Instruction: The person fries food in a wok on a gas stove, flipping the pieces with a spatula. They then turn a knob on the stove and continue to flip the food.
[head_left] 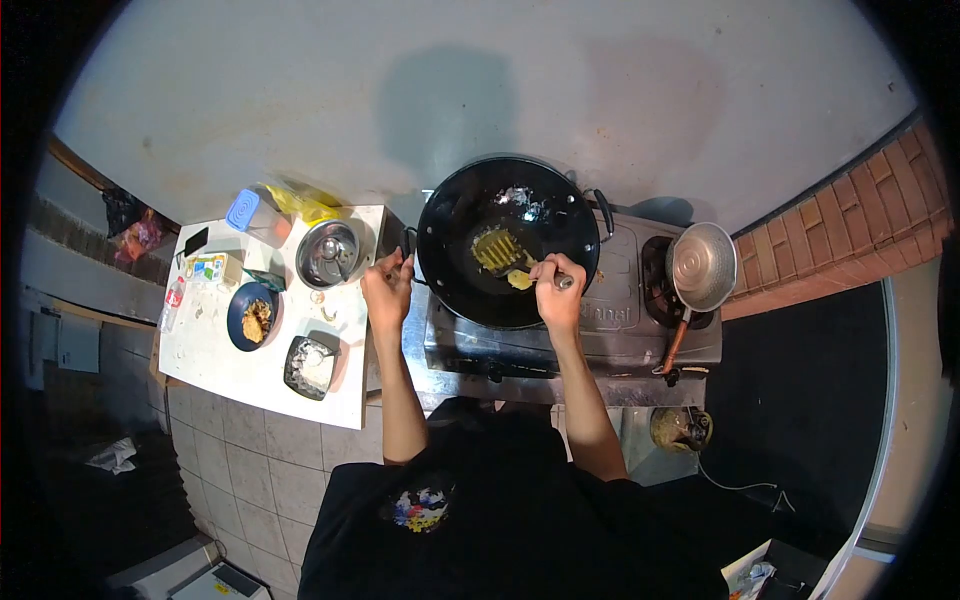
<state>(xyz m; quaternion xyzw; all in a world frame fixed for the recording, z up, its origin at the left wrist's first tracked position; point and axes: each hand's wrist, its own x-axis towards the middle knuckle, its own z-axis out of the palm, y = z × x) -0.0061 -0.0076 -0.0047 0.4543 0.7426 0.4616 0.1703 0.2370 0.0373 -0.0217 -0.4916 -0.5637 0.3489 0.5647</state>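
A large black wok (470, 295) sits on the gas stove with shiny oil in its bottom. My left hand (388, 292) is closed at its left side, fingers around the loop handle (409, 240). Over the right part of the wok, my right hand (558, 295) grips a slotted spatula (497, 250), its handle end poking out by the thumb. The slotted head lies low in the oil. Beside it, just left of my right fingers, is a small yellow piece of food (520, 280).
A pot with a wooden handle (703, 265) stands on the right burner. On the white table (220, 365) at left are a steel bowl (328, 254), a blue plate of fried food (239, 322), a dark dish of white powder (312, 367) and a blue-lidded container (256, 218). A wall rises behind the stove.
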